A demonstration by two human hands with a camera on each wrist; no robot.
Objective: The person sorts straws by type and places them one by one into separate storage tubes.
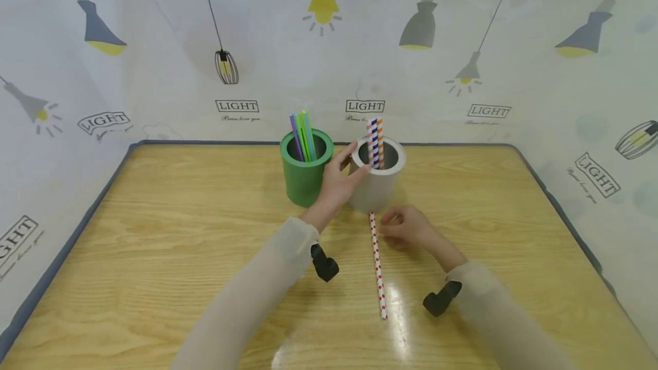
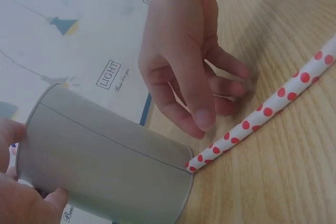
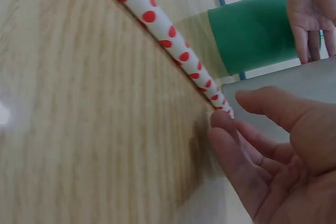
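Observation:
My left hand (image 1: 338,183) grips the grey cup (image 1: 374,193) near its rim, thumb along the near side and fingers toward the far left. Pink, blue and orange striped paper straws (image 1: 376,143) lean inside that cup. A white paper straw with red dots (image 1: 377,267) lies on the table, its far end at the base of the cup. Just right of that end is my right hand (image 1: 408,226), its fingers loosely bent. The right wrist view shows a gap between thumb and forefinger of this hand (image 3: 283,150), with nothing held there.
A green cup (image 1: 304,181) with several purple, green and blue straws (image 1: 304,136) stands left of the grey one. Behind and at the sides, a white lamp-printed sheet (image 1: 277,27) borders the wooden table (image 1: 169,233). A black camera (image 1: 325,264) sits on each wrist.

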